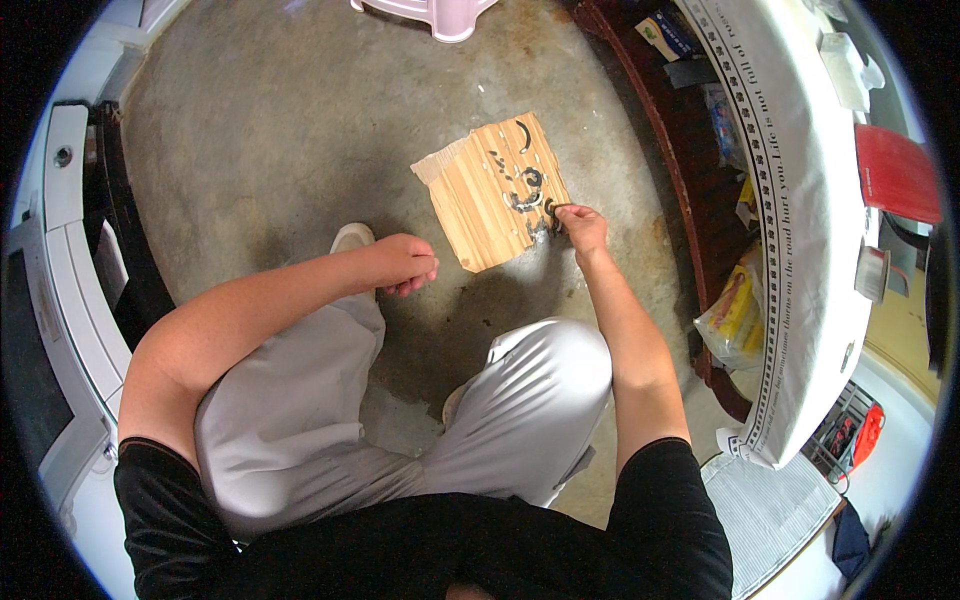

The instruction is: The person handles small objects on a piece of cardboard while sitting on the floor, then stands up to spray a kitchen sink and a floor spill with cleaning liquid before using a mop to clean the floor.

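Observation:
A piece of corrugated cardboard [472,202] lies on the concrete floor, tilted to the right. Several black pieces, some curved, rest on its right half, with small white bits among them. My right hand [585,227] is at the cardboard's lower right corner, its thumb and forefinger pinched on a small dark curved piece [553,210]. To the left of the cardboard, my left hand [409,264] hovers above the floor with its fingers curled; whether it holds anything is hidden.
A pink plastic stool [452,19] stands at the top. Along the right runs a table with a printed white cloth [795,225] and a dark wooden shelf edge [675,172], with a bag of yellow packets [735,311] below. White drawers [82,285] are at the left.

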